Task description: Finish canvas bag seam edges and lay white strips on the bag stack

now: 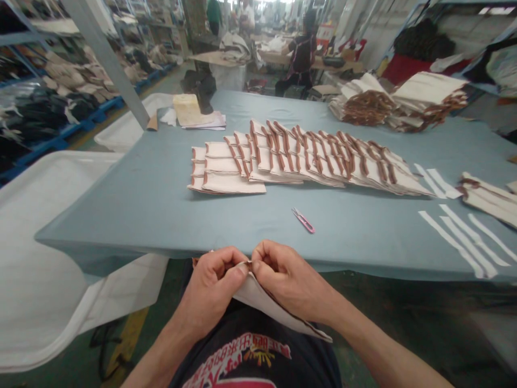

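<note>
Close to my body, just off the table's front edge, my left hand (pixel 220 283) and my right hand (pixel 286 277) pinch one cream fabric piece with a brown edge (pixel 270 308). Thumbs and fingertips of both hands meet at its top edge, almost touching each other. The rest of the piece hangs slanting down to the right below my right hand. Fingers hide the exact spot being gripped. Pink-handled thread snips (pixel 302 220) lie on the blue-grey table (pixel 161 215) beyond my hands.
A long overlapping row of cream pieces with brown edges (pixel 299 156) crosses the table. Stacked pieces (pixel 428 97) sit at the back right, white strips (pixel 464 242) at the right. A yellowish block (pixel 188 109) stands back left. White bins (pixel 44 215) flank the left side.
</note>
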`<state>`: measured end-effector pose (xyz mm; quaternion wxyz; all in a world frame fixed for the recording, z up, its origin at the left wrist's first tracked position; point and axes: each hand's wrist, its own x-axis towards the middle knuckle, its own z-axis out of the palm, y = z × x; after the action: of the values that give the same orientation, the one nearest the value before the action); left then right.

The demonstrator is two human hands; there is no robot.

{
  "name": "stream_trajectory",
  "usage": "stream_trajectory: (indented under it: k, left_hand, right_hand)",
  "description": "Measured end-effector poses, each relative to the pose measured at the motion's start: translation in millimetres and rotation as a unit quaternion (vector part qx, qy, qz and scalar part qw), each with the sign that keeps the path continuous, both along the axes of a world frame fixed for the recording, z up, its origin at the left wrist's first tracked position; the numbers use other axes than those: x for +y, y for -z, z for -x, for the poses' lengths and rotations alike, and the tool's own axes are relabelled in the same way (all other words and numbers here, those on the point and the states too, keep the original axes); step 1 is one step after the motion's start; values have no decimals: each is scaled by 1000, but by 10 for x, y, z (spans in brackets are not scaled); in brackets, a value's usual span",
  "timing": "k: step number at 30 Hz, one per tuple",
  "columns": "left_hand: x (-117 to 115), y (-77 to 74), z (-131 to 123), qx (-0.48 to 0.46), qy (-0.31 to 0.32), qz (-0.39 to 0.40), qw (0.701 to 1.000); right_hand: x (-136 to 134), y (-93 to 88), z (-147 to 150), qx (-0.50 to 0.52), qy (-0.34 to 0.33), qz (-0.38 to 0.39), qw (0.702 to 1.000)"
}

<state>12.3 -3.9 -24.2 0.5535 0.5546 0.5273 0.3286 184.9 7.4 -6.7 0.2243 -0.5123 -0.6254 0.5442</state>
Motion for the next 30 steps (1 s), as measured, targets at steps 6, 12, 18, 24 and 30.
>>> stream_trajectory:
  k: [6, 12, 18, 24, 30]
  left_hand:
    - [-25, 10, 31, -25, 13, 10, 1000]
    - [-7, 106, 97, 40, 70, 16, 997]
    - [-165, 332, 196, 102, 90, 20, 991]
    - [-314, 497, 183, 23, -57, 4, 998]
    - [-386, 549, 27, -164, -169, 115, 965]
  right_hand:
    - [-45, -48, -27, 22, 18, 11, 1000]
    - [-90, 19, 22, -107, -7, -67, 992]
    - [-232, 357, 125, -137, -29, -99, 985]
    - [-476, 493, 139, -81, 56, -114, 989]
    - [-705, 669, 164, -135, 59, -348, 926]
